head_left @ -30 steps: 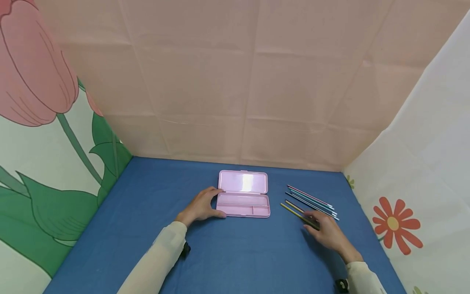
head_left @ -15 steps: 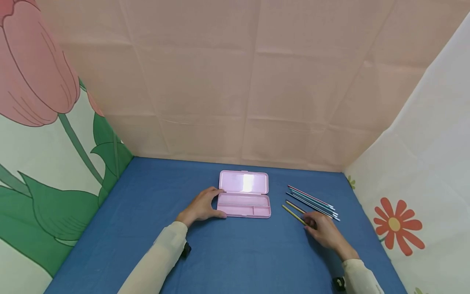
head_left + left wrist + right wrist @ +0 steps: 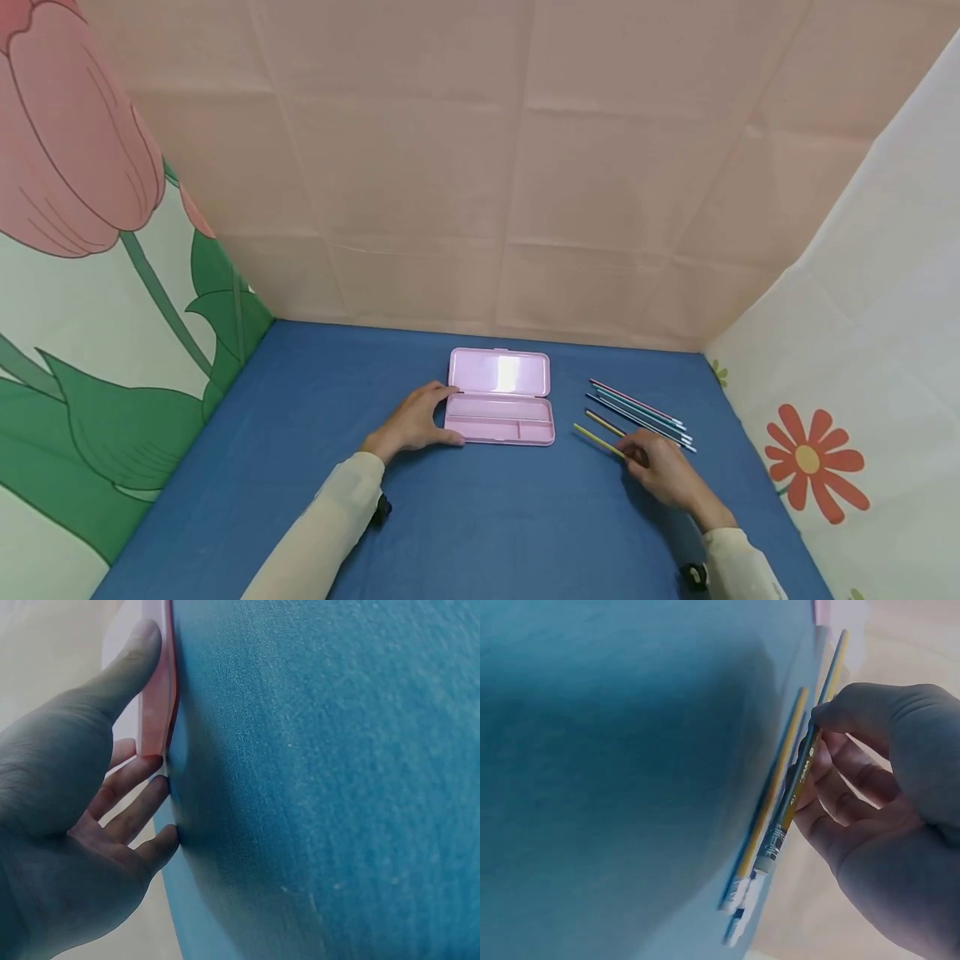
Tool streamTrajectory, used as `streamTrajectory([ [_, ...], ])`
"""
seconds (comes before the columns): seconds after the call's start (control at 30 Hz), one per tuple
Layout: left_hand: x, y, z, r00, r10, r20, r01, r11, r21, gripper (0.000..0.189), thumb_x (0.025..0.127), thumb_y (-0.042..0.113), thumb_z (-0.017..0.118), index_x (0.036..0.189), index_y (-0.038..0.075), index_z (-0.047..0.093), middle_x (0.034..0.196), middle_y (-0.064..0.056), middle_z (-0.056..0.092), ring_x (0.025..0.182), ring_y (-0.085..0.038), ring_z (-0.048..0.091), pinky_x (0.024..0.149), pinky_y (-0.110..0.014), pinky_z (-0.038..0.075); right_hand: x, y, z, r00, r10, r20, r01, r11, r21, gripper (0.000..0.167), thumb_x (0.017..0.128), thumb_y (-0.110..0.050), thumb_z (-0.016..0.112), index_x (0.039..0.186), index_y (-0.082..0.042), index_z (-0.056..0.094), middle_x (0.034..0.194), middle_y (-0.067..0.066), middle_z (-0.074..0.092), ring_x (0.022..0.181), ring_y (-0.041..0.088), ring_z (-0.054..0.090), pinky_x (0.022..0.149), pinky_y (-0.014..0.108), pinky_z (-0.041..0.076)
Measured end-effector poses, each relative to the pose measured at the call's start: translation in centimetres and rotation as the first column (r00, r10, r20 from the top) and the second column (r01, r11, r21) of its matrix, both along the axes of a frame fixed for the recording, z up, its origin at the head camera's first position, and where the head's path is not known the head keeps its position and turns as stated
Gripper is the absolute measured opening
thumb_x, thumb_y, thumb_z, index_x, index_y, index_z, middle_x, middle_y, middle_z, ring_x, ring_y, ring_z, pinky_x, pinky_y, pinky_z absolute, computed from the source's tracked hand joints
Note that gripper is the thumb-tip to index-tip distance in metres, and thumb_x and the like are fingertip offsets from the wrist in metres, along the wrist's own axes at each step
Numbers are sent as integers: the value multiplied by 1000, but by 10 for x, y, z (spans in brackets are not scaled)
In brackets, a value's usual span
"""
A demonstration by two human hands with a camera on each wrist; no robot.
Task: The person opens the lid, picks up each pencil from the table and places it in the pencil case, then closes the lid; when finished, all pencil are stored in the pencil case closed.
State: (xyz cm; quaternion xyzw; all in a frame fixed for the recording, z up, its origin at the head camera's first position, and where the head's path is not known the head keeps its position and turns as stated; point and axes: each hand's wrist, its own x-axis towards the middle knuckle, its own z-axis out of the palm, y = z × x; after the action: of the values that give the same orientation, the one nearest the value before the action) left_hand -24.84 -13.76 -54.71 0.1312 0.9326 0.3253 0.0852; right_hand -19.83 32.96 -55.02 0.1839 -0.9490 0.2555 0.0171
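Observation:
A pink pencil case (image 3: 498, 407) lies opened flat on the blue cloth, its lid (image 3: 498, 371) folded back and its divided tray facing up. My left hand (image 3: 411, 421) holds the case's left end, thumb at the near edge and index finger by the hinge. In the left wrist view the thumb (image 3: 142, 656) lies against the case's side. My right hand (image 3: 663, 468) pinches a yellow pencil (image 3: 802, 769) between thumb and fingers, its tip pointing at the case. A second yellow-and-dark pencil (image 3: 769, 799) lies alongside on the cloth.
Several more pencils (image 3: 637, 408), red, teal and dark, lie side by side beyond my right hand. A beige cloth wall (image 3: 495, 167) rises behind the table. Flower-printed panels (image 3: 862, 333) stand at both sides.
My right hand has gripped the yellow pencil and shifted it slightly left, apart from the one beside it. The left hand stays on the case.

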Motion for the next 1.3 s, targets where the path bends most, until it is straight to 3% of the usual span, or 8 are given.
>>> streamTrajectory([
  [0.2,-1,1,0,1000,-12,-15,12,1000,11,94,85,39,102,164,13,59,155,-15,64,145,-38,60,124,-64,50,-8,-9,8,995,62,-83,-65,998,-27,23,98,7,79,113,-10,82,95,0,71,81,2,55,69,25,47],
  [0.47,-1,1,-1,1000,-17,-22,17,1000,21,94,85,39,102,164,13,59,153,-14,64,143,-37,61,124,-64,51,-28,-41,15,992,101,-79,-105,993,-52,24,98,5,81,116,-10,84,101,-2,74,86,4,59,73,24,53],
  [0.7,-1,1,1,1000,-17,-20,17,1000,4,94,85,40,102,164,13,59,150,-14,65,139,-36,62,123,-63,52,-47,-76,21,979,175,-107,-183,981,-68,19,100,3,78,116,-5,84,101,8,76,88,9,62,74,25,56],
  [1.0,-2,3,0,1000,-13,-20,13,1000,-6,94,84,41,102,163,14,60,148,-12,66,138,-35,62,122,-62,52,-66,-121,24,967,247,-66,-251,966,-69,23,101,3,77,120,-7,85,109,6,80,95,14,68,83,30,62],
  [1.3,-3,2,-2,1000,-5,-14,5,1000,-14,96,84,43,103,164,14,59,153,-14,64,143,-37,61,124,-63,51,-82,-155,13,956,291,-33,-292,954,-69,17,102,2,78,115,-6,85,107,7,82,96,16,73,91,41,67],
])
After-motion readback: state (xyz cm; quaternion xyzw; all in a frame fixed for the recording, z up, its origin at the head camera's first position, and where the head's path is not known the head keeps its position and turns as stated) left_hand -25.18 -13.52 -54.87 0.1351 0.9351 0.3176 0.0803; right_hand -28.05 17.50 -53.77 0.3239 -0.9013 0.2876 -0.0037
